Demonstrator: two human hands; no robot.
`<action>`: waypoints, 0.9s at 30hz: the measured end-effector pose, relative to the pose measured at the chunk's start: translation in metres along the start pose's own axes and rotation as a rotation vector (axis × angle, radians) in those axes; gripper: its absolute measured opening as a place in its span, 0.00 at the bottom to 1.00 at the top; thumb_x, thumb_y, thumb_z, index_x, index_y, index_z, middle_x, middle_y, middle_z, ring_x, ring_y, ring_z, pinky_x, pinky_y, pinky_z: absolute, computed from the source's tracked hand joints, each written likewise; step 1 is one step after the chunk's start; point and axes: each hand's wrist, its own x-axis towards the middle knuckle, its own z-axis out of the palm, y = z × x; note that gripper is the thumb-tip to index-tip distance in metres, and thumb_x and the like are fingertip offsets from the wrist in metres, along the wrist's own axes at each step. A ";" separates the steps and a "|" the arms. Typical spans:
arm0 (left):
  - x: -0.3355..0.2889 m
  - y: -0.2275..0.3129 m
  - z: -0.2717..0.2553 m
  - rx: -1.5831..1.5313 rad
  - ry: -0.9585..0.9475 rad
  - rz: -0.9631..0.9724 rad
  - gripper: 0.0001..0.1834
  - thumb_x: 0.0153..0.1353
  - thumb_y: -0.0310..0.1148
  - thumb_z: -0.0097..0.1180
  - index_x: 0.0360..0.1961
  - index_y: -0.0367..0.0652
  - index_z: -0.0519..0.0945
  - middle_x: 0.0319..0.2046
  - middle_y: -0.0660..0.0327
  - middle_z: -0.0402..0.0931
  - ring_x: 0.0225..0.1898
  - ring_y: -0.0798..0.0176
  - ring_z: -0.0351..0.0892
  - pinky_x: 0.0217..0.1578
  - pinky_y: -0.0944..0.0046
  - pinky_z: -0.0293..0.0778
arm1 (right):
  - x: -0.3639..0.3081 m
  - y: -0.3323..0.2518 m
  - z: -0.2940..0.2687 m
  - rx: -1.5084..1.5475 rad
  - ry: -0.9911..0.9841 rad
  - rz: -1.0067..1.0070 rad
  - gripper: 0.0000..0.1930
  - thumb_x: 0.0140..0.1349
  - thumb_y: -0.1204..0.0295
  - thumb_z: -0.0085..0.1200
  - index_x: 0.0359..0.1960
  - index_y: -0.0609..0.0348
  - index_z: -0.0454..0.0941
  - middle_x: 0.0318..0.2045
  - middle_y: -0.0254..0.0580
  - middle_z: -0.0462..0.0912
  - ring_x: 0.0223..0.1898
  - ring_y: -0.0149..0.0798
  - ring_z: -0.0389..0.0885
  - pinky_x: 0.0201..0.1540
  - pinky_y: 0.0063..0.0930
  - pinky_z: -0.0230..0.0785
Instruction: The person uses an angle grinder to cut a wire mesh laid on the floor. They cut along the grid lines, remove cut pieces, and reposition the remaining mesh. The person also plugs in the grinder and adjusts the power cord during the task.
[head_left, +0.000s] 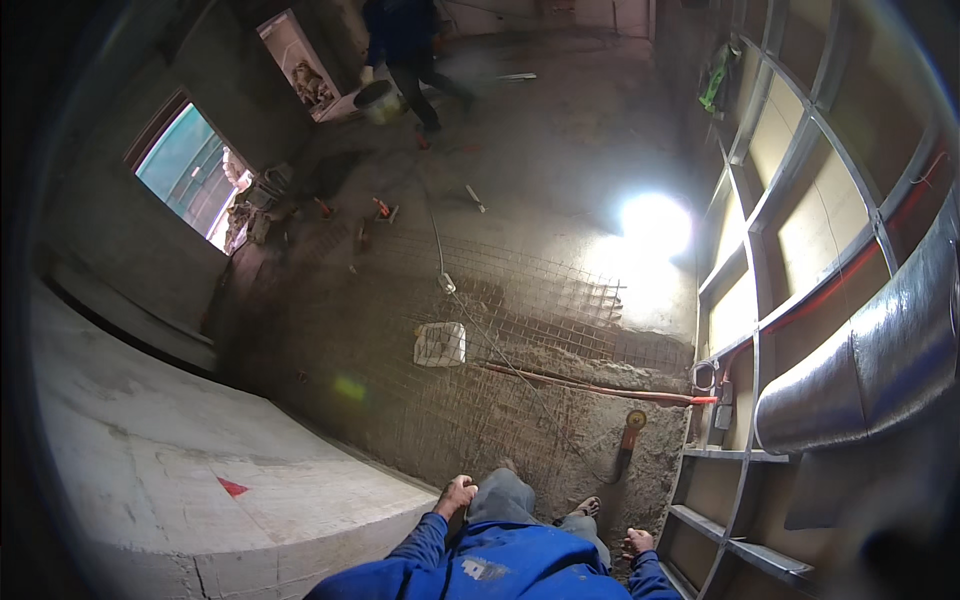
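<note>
My left hand (457,496) is curled closed beside my left knee, close to the end of a pale concrete ledge (300,510). Low on the other side, my right hand (637,543) hangs with its fingers bent in, near the metal wall frame (742,545). Neither hand shows anything in it. On the rough floor ahead of my right foot lies a tool with a round orange head and dark body (632,432), perhaps an angle grinder. A white square tub (440,344) stands on wire mesh (530,330) farther ahead.
A cable with a white socket block (447,283) crosses the floor. Reddish pipes (600,391) run to the right wall. A glaring lamp (656,226) and a silver foil-covered roll (860,350) are on the right. Far off, a co-worker (405,45) carries a bucket (378,101).
</note>
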 end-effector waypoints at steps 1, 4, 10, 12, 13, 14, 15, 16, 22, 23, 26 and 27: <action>-0.012 0.008 0.003 -0.048 0.023 -0.006 0.26 0.52 0.38 0.60 0.50 0.32 0.76 0.47 0.48 0.80 0.51 0.55 0.79 0.51 0.59 0.75 | -0.002 -0.013 -0.007 -0.035 -0.005 -0.012 0.15 0.62 0.62 0.58 0.43 0.59 0.75 0.23 0.40 0.78 0.21 0.37 0.80 0.18 0.36 0.71; -0.016 0.028 0.016 -0.145 0.074 0.013 0.25 0.54 0.37 0.59 0.50 0.33 0.76 0.40 0.53 0.81 0.43 0.59 0.81 0.45 0.60 0.77 | -0.003 -0.051 -0.017 -0.153 -0.099 -0.151 0.19 0.64 0.59 0.55 0.49 0.57 0.70 0.20 0.38 0.74 0.14 0.32 0.69 0.14 0.32 0.65; 0.039 0.043 0.085 -0.246 -0.110 0.158 0.21 0.58 0.33 0.56 0.50 0.31 0.76 0.44 0.49 0.81 0.42 0.58 0.82 0.45 0.61 0.77 | 0.025 -0.104 0.009 -0.284 0.135 -0.500 0.24 0.62 0.59 0.59 0.52 0.66 0.76 0.39 0.46 0.84 0.41 0.35 0.80 0.44 0.29 0.72; 0.044 0.052 0.110 -0.183 -0.153 0.181 0.22 0.58 0.35 0.57 0.51 0.32 0.77 0.46 0.46 0.81 0.49 0.52 0.81 0.51 0.58 0.75 | 0.029 -0.117 0.017 -0.373 0.104 -0.482 0.27 0.59 0.55 0.58 0.52 0.66 0.77 0.47 0.54 0.83 0.49 0.45 0.82 0.53 0.33 0.72; 0.041 0.056 0.124 -0.217 -0.213 0.128 0.22 0.58 0.35 0.57 0.51 0.33 0.77 0.46 0.46 0.81 0.49 0.52 0.81 0.51 0.58 0.75 | 0.034 -0.121 0.021 -0.437 0.083 -0.474 0.27 0.59 0.55 0.59 0.52 0.66 0.77 0.47 0.55 0.83 0.49 0.46 0.82 0.53 0.34 0.72; 0.042 0.061 0.138 -0.237 -0.261 0.083 0.21 0.59 0.35 0.57 0.51 0.34 0.77 0.46 0.46 0.81 0.49 0.53 0.81 0.51 0.58 0.75 | 0.041 -0.126 0.027 -0.476 0.048 -0.459 0.28 0.58 0.55 0.59 0.53 0.65 0.76 0.47 0.55 0.82 0.49 0.46 0.81 0.54 0.34 0.72; 0.042 0.065 0.153 -0.217 -0.272 0.101 0.21 0.59 0.35 0.57 0.51 0.35 0.78 0.46 0.46 0.81 0.49 0.52 0.81 0.51 0.58 0.75 | 0.050 -0.127 0.031 -0.550 0.049 -0.407 0.28 0.58 0.55 0.60 0.54 0.65 0.76 0.48 0.55 0.82 0.50 0.46 0.81 0.54 0.35 0.71; 0.041 0.067 0.171 -0.186 -0.281 0.098 0.20 0.58 0.36 0.57 0.50 0.36 0.78 0.46 0.45 0.80 0.49 0.52 0.81 0.51 0.58 0.75 | 0.066 -0.127 0.036 -0.607 0.041 -0.380 0.30 0.56 0.55 0.61 0.54 0.65 0.75 0.49 0.57 0.81 0.51 0.48 0.80 0.55 0.36 0.71; 0.080 0.035 0.297 -0.141 -0.275 0.008 0.20 0.59 0.36 0.55 0.50 0.38 0.77 0.45 0.43 0.80 0.49 0.42 0.79 0.50 0.53 0.74 | 0.253 -0.103 0.067 -0.886 0.066 -0.268 0.39 0.52 0.50 0.64 0.60 0.65 0.70 0.55 0.63 0.76 0.58 0.56 0.75 0.60 0.40 0.66; 0.090 0.029 0.316 -0.133 -0.293 -0.040 0.20 0.59 0.36 0.55 0.50 0.37 0.77 0.46 0.42 0.79 0.49 0.42 0.79 0.50 0.53 0.74 | 0.288 -0.097 0.069 -0.904 0.085 -0.295 0.41 0.51 0.49 0.65 0.61 0.65 0.68 0.55 0.63 0.76 0.59 0.57 0.74 0.61 0.41 0.66; 0.115 0.024 0.358 -0.139 -0.324 -0.118 0.19 0.59 0.35 0.54 0.50 0.37 0.77 0.46 0.40 0.78 0.49 0.41 0.78 0.51 0.52 0.74 | 0.386 -0.084 0.079 -0.870 0.086 -0.289 0.45 0.49 0.49 0.67 0.62 0.67 0.65 0.57 0.64 0.74 0.60 0.57 0.72 0.62 0.42 0.65; 0.119 0.027 0.367 -0.122 -0.288 -0.058 0.19 0.60 0.35 0.53 0.51 0.38 0.76 0.44 0.41 0.79 0.47 0.40 0.78 0.50 0.51 0.74 | 0.418 -0.081 0.086 -0.835 0.085 -0.298 0.46 0.49 0.49 0.68 0.62 0.70 0.64 0.58 0.67 0.72 0.61 0.58 0.71 0.62 0.42 0.64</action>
